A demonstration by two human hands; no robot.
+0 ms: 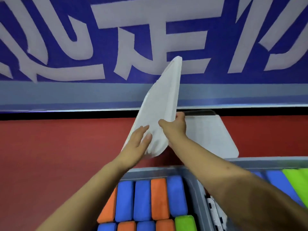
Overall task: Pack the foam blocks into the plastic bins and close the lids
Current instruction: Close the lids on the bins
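A white plastic lid [160, 104] stands tilted on edge above the red floor, beyond the bins. My right hand [175, 125] grips its right edge. My left hand [139, 140] lies flat against its lower face, fingers spread. A second white lid [211, 139] rests flat on the floor to the right. Below, a grey bin [191, 185] is filled with blue, orange and green foam blocks [158, 199]. A second grey bin [270, 161] at the right holds blue and green blocks [293, 182]. Both bins stand uncovered.
A blue wall banner with large white characters [133, 39] runs across the back, with a grey ledge [66, 95] beneath it. Red floor [50, 147] spreads to the left. A white strip with black marks [215, 212] lies between the two bins.
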